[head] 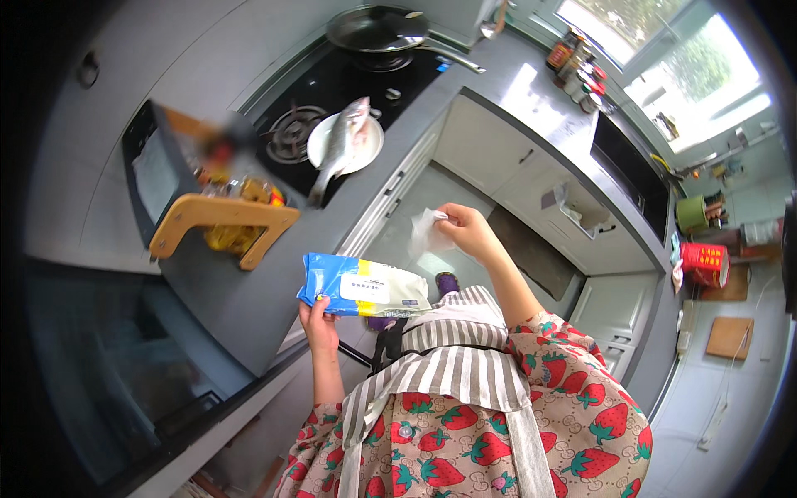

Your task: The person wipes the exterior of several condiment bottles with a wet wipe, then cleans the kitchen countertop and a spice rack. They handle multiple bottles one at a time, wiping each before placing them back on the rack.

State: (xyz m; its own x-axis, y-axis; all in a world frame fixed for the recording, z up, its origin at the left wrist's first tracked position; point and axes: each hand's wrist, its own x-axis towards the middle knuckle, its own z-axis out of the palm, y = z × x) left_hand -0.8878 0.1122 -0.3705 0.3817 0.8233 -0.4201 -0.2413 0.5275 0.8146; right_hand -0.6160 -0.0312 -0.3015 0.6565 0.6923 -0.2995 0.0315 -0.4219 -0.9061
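Observation:
My left hand (320, 324) grips one end of a soft blue, yellow and white wet-wipe pack (392, 283), held out in front of my waist. The pack bears printed writing. Pinched between the fingers of my right hand (464, 229) is a thin white wipe (425, 233), which hangs apart from the pack above the floor. Beyond the left hand, a whole fish (345, 140) lies across a white plate (372, 151) on the black gas hob (299, 93). Its tail reaches over the plate's rim.
A lidded frying pan (380, 34) sits on the far burner, its handle pointing right. On the left counter stands a wood-sided rack (224, 208) with packets. Bottles and jars (576, 68) line the window side. A sink (629, 168) and a hanging bin (582, 215) are at right.

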